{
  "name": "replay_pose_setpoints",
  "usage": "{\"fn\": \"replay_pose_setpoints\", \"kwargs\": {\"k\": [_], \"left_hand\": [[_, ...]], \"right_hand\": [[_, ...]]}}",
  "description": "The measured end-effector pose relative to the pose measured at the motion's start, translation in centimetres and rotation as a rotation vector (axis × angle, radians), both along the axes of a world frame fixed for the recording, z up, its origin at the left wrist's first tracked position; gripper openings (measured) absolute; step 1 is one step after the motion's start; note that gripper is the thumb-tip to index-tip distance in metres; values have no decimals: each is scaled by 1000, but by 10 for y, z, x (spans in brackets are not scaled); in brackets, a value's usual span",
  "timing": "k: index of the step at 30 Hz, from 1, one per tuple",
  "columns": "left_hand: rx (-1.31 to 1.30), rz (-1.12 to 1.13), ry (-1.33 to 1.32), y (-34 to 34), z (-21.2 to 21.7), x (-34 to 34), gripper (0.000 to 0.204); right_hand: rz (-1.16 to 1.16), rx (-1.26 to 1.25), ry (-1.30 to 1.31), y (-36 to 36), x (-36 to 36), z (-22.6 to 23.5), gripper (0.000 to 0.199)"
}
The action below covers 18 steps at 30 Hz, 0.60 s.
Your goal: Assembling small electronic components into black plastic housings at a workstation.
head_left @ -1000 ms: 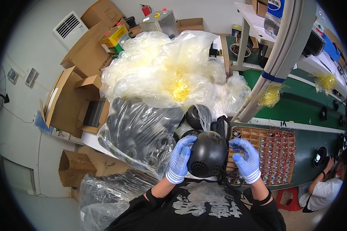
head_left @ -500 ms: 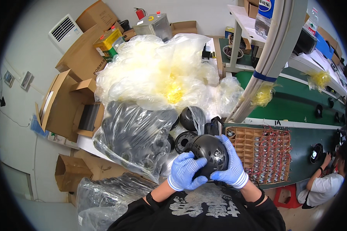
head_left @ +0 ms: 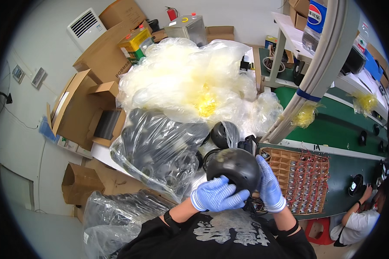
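A glossy black rounded shell (head_left: 234,167), like a dome-shaped housing, is held in front of my chest between both hands. My left hand (head_left: 218,194), in a striped blue glove, lies across its near lower side with the fingers curled against it. On the other side, my right hand (head_left: 270,186), gloved alike, presses its palm and fingers along the shell's right edge. Just beyond, another black round shell (head_left: 219,134) rests partly under clear plastic. A black ring-shaped part is mostly hidden behind the held shell. To the left lies a large clear bag (head_left: 157,151) of black parts.
Cloudy plastic bags (head_left: 177,82) heap over the table. A divided cardboard tray (head_left: 296,181) of small wired parts sits at right, beside a metal post (head_left: 309,77). Open cartons (head_left: 75,108) stand at left. A co-worker (head_left: 358,224) sits at the far right.
The shell has been turned in my hands: its slotted side has gone from sight and a smooth side shows. My left fingers have moved across its near side. The whole view has shifted slightly.
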<state>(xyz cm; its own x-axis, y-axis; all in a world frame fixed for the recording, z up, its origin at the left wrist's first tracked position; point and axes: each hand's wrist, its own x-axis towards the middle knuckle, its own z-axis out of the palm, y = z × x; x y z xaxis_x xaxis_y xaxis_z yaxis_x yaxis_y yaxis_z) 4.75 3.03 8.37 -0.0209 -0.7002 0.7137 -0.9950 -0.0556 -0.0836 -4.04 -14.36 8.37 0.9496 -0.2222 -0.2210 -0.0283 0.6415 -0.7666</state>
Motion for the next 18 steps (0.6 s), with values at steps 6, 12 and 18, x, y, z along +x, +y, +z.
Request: {"fn": "replay_pose_setpoints", "kwargs": {"k": [6,12,18], "left_hand": [[-95,-38,-133,-2,-18,-7,41],[-189,-59,588,-3,-26,-15,58],[-576,11,1526,-14,7,0,54]], "right_hand": [[223,-307,-84,-14,0,5,120],[-137,-704,-297,25,-8,4,114],[15,-1264,-439,8,-9,1,85]]}}
